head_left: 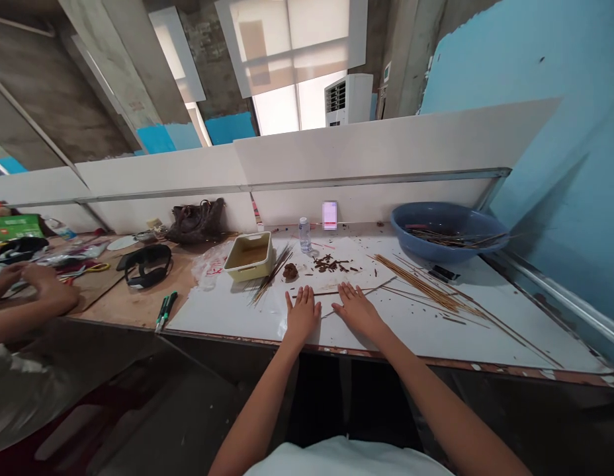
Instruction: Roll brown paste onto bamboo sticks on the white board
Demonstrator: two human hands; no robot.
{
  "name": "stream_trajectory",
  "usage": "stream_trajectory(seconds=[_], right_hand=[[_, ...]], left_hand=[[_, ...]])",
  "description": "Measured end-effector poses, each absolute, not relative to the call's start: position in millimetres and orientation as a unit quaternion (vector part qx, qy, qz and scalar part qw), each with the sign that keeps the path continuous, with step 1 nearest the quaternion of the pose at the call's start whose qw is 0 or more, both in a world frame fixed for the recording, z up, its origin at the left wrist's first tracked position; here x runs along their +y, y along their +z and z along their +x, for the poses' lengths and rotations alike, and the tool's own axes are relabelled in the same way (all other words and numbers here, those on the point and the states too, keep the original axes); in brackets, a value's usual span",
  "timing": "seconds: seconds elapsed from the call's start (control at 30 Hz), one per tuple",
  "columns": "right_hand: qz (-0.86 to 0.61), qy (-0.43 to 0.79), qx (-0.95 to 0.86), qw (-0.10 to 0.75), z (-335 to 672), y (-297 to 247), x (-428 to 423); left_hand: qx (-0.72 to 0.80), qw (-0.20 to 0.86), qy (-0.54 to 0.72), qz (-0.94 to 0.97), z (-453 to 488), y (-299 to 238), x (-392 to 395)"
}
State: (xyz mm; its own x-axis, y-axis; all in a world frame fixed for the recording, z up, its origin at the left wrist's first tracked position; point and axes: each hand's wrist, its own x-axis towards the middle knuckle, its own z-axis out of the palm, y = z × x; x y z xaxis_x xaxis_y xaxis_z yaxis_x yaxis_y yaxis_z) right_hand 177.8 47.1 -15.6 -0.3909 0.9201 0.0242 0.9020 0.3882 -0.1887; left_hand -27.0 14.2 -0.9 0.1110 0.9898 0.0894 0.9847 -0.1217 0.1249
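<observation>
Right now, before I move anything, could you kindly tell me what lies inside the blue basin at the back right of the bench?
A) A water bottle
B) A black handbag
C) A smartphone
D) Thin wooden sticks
D: thin wooden sticks lie bundled in the blue basin, with some ends reaching past its rim.

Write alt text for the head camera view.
A person's left hand and right hand lie flat on a white-topped workbench among scattered thin wooden sticks. A blue basin holding more sticks sits at the back, and another person's hands work at the left.
</observation>
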Motion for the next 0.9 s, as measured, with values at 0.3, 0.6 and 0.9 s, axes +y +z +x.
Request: stream_trajectory(seconds=[0.3,0.6,0.9], right_hand=[[-0.548,0.072,-0.832,0.048,180.4,-17.3,36.0],[-0.521,0.069,-0.848,0.069,193.5,-20.3,37.6],[-0.513,0.076,-0.854,0.048,188.8,-10.5,59.8]], left_hand=[[0.671,0.016,0.055,0.74,-33.2,-5.8,2.7],[0.667,-0.017,0.036,0.744,-32.2,-8.2,7.2],[0.688,0.002,0.038,0.725,-27.6,-3.7,25.4]])
